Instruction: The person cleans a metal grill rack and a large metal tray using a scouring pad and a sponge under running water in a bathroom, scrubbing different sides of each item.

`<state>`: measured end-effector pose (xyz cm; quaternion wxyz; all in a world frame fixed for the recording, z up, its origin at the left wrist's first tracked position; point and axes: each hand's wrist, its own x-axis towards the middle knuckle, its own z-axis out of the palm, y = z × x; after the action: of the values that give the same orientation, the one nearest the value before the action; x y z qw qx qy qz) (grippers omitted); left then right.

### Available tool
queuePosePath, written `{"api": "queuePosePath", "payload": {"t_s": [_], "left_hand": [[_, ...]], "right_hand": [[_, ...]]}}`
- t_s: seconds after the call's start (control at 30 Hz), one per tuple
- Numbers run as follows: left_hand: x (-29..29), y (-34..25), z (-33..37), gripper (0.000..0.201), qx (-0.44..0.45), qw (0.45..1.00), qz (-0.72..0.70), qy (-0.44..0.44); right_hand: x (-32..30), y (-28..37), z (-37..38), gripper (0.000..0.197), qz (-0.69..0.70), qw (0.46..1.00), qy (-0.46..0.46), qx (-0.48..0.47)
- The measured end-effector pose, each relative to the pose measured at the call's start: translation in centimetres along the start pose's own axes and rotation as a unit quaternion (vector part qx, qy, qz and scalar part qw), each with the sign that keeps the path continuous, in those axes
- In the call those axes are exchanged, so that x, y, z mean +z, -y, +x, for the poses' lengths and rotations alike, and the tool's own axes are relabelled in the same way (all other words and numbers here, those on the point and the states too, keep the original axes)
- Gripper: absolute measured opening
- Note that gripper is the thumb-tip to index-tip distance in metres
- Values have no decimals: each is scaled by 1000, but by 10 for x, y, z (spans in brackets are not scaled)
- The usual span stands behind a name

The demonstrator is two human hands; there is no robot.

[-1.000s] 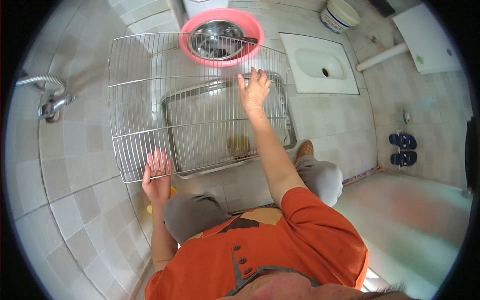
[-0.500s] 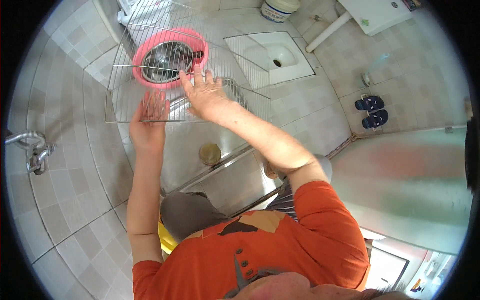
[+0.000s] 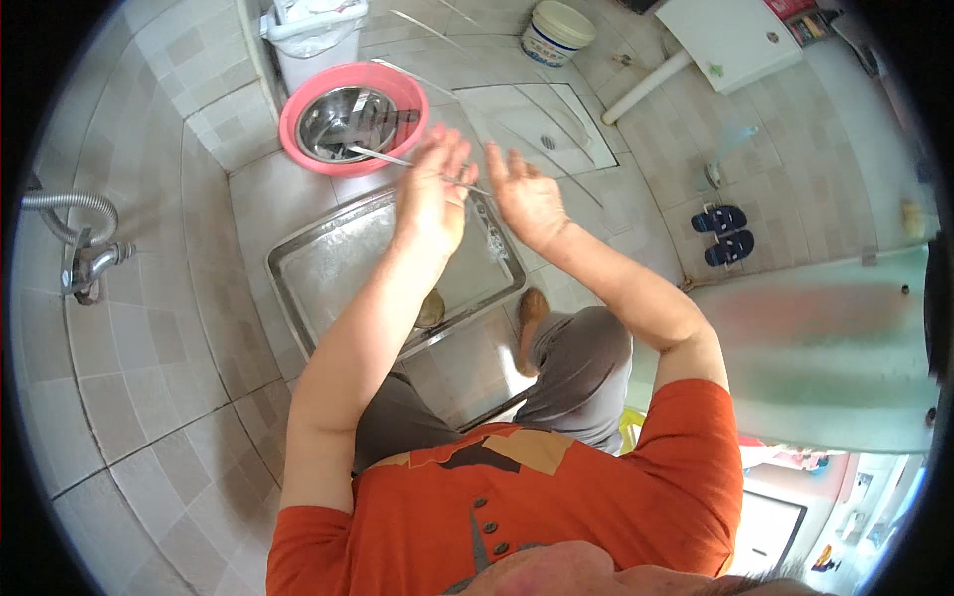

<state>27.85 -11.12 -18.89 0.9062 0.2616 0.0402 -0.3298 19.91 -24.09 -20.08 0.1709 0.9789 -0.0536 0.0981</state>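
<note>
A wire rack (image 3: 383, 155) is between my hands, tilted and smeared by motion, so only a bar and several thin streaks of it show. My left hand (image 3: 433, 194) grips it with the fingers pointing up and a bar running across them. Close to its right, my right hand (image 3: 527, 202) has its thumb side at the end of that bar and holds the rack too, fingers fairly straight. Below my hands lies a rectangular metal tray (image 3: 338, 260) with a wet, shiny bottom. A round greenish-brown scrubbing pad (image 3: 430, 310) sits in it, partly hidden by my left forearm.
Beyond the tray stands a pink basin (image 3: 290, 117) holding a metal bowl (image 3: 323, 124) and dark-handled utensils. A white bin (image 3: 318, 50), a squat toilet (image 3: 547, 139) and a white bucket (image 3: 556, 35) are farther back. Dark slippers (image 3: 728, 248) lie right; a tap (image 3: 94, 263) is on the left wall.
The rack has turned from lying broadly over the tray and basin to a steep tilt. My left hand has moved right and up, and my right hand has shifted right.
</note>
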Motion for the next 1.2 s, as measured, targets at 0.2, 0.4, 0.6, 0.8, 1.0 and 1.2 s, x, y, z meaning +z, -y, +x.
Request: {"api": "queuePosePath", "payload": {"t_s": [0.2, 0.4, 0.6, 0.8, 1.0, 1.2], "left_hand": [[-31, -2, 5, 67, -180, 891, 354, 218], [-97, -25, 34, 55, -220, 881, 402, 119], [-184, -51, 43, 49, -192, 821, 537, -35], [-271, -85, -3, 45, -247, 738, 610, -149], [-292, -106, -36, 45, -214, 779, 525, -268], [-288, -108, -53, 48, -181, 798, 505, -275]], "right_hand": [[60, -98, -40, 60, 2, 990, 131, 48], [153, -149, -120, 39, 3, 969, 210, 131], [264, -223, -248, 36, 26, 973, 159, 163], [285, -222, -294, 56, 30, 936, 271, 223], [287, -218, -316, 55, -33, 913, 329, 240], [341, -238, -390, 40, -75, 831, 423, 352]]}}
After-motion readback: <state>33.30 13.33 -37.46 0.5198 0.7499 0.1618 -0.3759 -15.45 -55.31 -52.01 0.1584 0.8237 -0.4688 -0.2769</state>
